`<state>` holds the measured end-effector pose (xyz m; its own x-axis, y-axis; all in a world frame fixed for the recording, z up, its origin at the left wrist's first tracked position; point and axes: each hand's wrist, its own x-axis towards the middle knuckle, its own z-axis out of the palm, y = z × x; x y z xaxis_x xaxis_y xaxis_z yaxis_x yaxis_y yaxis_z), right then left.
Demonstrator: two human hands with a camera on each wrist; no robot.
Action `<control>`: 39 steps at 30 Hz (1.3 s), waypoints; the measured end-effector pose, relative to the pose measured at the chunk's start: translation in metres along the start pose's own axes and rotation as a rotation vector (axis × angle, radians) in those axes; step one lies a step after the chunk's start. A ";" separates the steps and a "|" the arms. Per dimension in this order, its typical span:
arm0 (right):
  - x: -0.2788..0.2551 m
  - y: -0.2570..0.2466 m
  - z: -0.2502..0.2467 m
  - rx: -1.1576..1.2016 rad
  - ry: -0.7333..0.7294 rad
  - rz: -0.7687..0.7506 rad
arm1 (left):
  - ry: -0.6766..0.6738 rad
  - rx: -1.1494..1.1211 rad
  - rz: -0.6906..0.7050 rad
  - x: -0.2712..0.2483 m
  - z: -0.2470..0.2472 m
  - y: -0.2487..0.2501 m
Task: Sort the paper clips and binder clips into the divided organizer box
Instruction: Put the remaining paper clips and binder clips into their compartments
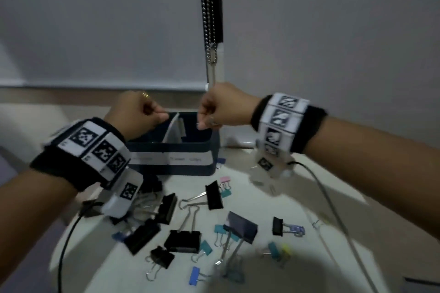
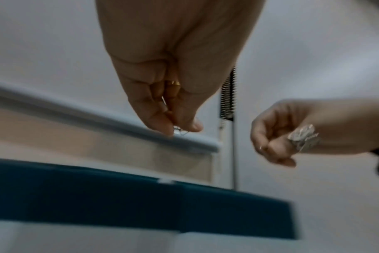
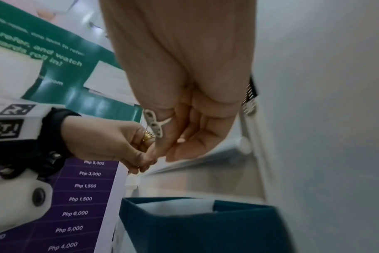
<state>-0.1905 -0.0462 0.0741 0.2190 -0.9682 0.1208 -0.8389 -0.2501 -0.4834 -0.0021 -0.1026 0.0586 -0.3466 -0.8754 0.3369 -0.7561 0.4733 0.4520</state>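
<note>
Paper clips are pinched in the fingers of the left hand [image 1: 135, 111] and right hand [image 1: 214, 109] above the organizer box [image 1: 176, 149]; many binder clips [image 1: 214, 195] are left unsorted on the worktop [image 1: 297, 197].

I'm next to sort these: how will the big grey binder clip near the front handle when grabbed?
The grey clip looks stiff, probably heavy for its size. Its long wire handles likely swing loose. They overlap teal clips, so those may drag along.

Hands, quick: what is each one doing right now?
Left hand: pinching a small paper clip.
Right hand: fingers curled; holding anything cannot be told.
</note>
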 end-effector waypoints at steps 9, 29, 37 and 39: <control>0.095 -0.046 0.069 -0.155 -0.022 0.021 | 0.027 0.096 -0.234 0.010 0.015 -0.068; -0.090 0.067 0.004 -0.409 -0.327 0.097 | -0.307 0.059 0.428 -0.035 0.048 0.066; -0.113 0.091 0.041 -0.439 -0.399 -0.183 | -0.706 0.465 0.460 -0.018 0.124 0.109; -0.116 0.099 0.045 -0.455 -0.368 -0.211 | -0.668 0.521 0.434 -0.018 0.139 0.111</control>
<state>-0.2766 0.0417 -0.0272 0.4927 -0.8530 -0.1722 -0.8694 -0.4912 -0.0541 -0.1565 -0.0475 -0.0121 -0.7792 -0.5848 -0.2256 -0.5832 0.8083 -0.0809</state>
